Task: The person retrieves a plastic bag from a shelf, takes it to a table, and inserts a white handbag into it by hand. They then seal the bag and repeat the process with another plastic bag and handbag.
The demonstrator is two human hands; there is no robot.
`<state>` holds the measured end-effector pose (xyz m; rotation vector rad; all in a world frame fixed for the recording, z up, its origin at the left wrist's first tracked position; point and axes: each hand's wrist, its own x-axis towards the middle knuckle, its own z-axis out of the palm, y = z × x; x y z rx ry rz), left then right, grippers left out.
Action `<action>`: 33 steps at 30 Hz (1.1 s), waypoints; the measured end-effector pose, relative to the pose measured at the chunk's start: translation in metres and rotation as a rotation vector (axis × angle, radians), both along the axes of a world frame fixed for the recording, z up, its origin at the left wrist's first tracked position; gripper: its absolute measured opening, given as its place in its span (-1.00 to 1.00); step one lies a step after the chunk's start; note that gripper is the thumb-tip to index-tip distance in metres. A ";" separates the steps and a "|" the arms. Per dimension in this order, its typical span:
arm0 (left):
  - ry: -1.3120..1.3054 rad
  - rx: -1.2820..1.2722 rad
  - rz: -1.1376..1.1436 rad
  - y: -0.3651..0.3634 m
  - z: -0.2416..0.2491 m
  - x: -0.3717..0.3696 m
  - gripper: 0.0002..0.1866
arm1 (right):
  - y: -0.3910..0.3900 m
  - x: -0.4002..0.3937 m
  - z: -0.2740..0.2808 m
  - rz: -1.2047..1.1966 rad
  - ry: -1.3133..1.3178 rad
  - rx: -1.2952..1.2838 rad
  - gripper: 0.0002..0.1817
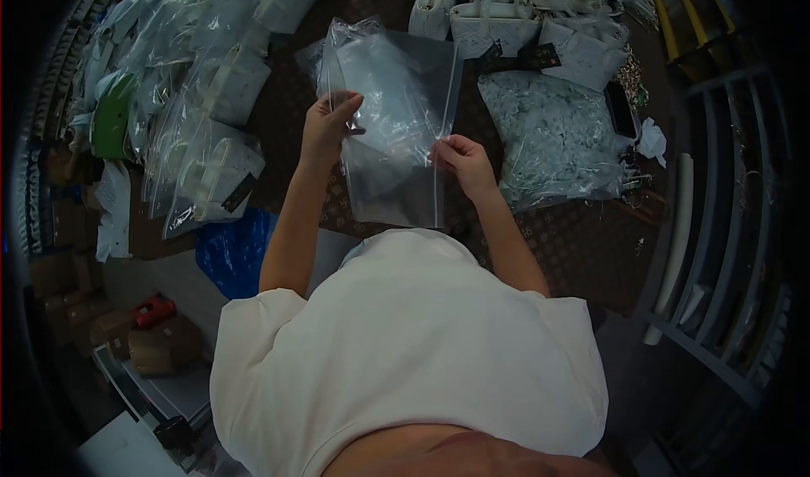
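A clear plastic bag (392, 194) is stretched between my two hands above the brown patterned table. My left hand (329, 127) pinches its left edge, thumb against fingers. On the opposite edge, the fingers of my right hand (460, 160) are closed on the plastic. Behind this bag lies more crumpled clear plastic (359, 34), and where one sheet ends and the other begins is hard to make out. To the right of my right hand rests a large clear sack (548, 135) filled with small pale green-white pieces.
Several white handbags in clear bags (228, 173) line the table's left side. More white handbags (494, 29) with black tags stand at the back. A dark phone (622, 110) and crumpled tissue (651, 141) lie at the right. Blue plastic (232, 253) hangs by the front left edge.
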<state>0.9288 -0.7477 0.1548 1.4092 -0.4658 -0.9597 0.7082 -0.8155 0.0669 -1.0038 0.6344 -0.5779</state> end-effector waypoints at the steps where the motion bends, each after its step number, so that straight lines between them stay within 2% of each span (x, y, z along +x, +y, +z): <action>1: -0.256 0.055 -0.047 0.001 -0.003 0.009 -0.77 | -0.005 0.003 0.002 0.048 0.027 -0.055 -0.81; 2: -0.510 0.113 -0.092 0.002 -0.007 0.014 -0.73 | -0.010 0.005 0.000 0.047 0.024 -0.058 -0.81; 3: -0.513 0.111 -0.093 0.002 -0.011 0.016 -0.73 | -0.016 0.007 -0.004 0.156 0.167 -0.123 -0.81; 4: -0.760 0.101 -0.060 0.004 -0.013 0.012 -0.70 | -0.019 0.008 -0.005 0.265 0.311 -0.187 -0.81; 8: -1.745 0.024 0.084 0.014 -0.017 -0.015 -0.56 | -0.010 0.023 -0.019 0.179 0.160 -0.036 -0.77; 10: -1.166 0.027 -0.409 0.025 -0.029 -0.047 -0.61 | -0.002 0.031 -0.035 0.084 0.130 -0.013 -0.78; 11: -1.161 0.034 -0.406 0.025 -0.041 -0.054 -0.61 | 0.003 0.035 -0.036 0.091 0.134 -0.009 -0.78; 14: -0.716 0.043 -0.386 0.029 -0.062 -0.060 -0.71 | 0.011 0.038 -0.033 0.122 0.010 0.102 -0.76; 15: -0.707 0.050 -0.393 0.030 -0.064 -0.058 -0.71 | 0.010 0.036 -0.031 0.147 0.033 0.050 -0.74; 17: -0.443 0.110 -0.440 0.030 -0.068 -0.050 -0.75 | 0.010 0.035 -0.033 0.177 0.059 0.003 -0.72; 18: -0.440 0.114 -0.439 0.029 -0.074 -0.046 -0.75 | 0.012 0.037 -0.037 0.157 0.028 -0.016 -0.72; 20: -0.187 0.148 -0.422 0.026 -0.098 -0.036 -0.84 | 0.016 0.037 -0.037 0.142 -0.002 -0.036 -0.72; 21: -0.186 0.151 -0.418 0.023 -0.108 -0.027 -0.84 | 0.022 0.034 -0.034 0.094 0.096 -0.148 -0.74; 22: -0.240 0.173 -0.200 0.020 -0.116 -0.015 -0.87 | 0.028 0.032 -0.032 0.042 0.191 -0.260 -0.76; 23: -0.294 0.193 0.017 0.017 -0.110 -0.005 -0.87 | 0.034 0.026 -0.031 0.040 0.187 -0.259 -0.76; 25: -0.542 0.256 0.177 0.019 -0.089 0.013 -0.86 | 0.038 0.008 -0.031 0.219 0.440 -0.238 -0.80; 26: -0.458 0.247 0.177 0.021 -0.093 0.020 -0.89 | 0.040 0.009 -0.037 0.224 0.444 -0.230 -0.80; 27: -0.455 0.259 0.175 0.024 -0.095 0.016 -0.89 | 0.041 0.015 -0.047 -0.007 0.542 -0.608 -0.81; 28: -0.572 0.187 0.106 0.023 -0.096 0.008 -0.90 | 0.037 0.023 -0.053 -0.254 0.626 -0.991 -0.81; 29: -0.688 0.107 0.035 0.016 -0.087 -0.005 -0.90 | 0.027 0.034 -0.044 -0.261 0.628 -0.991 -0.81; 30: -0.802 0.157 -0.027 0.018 -0.075 -0.023 -0.92 | 0.013 0.045 -0.034 -0.435 0.602 -1.076 -0.82; 31: -0.804 0.149 -0.031 0.020 -0.072 -0.034 -0.92 | -0.002 0.054 -0.022 -0.611 0.570 -1.158 -0.84; 32: -0.917 0.073 -0.124 0.023 -0.069 -0.042 -0.91 | -0.017 0.057 -0.014 -0.618 0.570 -1.160 -0.84; 33: -1.029 -0.001 -0.216 0.026 -0.067 -0.046 -0.88 | -0.031 0.058 -0.009 -0.596 0.529 -0.973 -0.83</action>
